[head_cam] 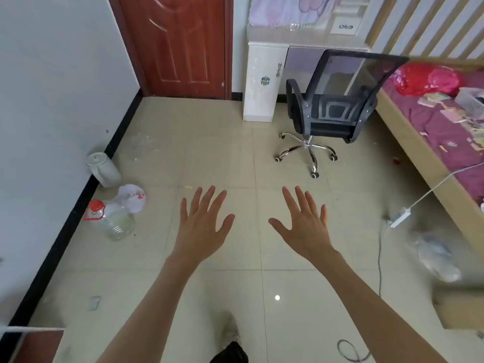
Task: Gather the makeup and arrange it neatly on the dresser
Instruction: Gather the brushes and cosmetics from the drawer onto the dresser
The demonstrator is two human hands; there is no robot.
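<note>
Over the tiled floor [235,158] both the left hand [203,226] and right hand [305,229] are spread flat holding nothing, office chair [332,106] tucked at the white desk [301,40] ahead, can't spot any makeup.

Left hand [203,226] and right hand [303,229] held out flat over the tiled floor [235,158], fingers [207,197] spread, holding nothing. Beyond the fingertips, a black office chair [330,111] before a white dresser [264,82]. Left of the left fingers, a clear plastic jug [115,218] by the wall.
</note>
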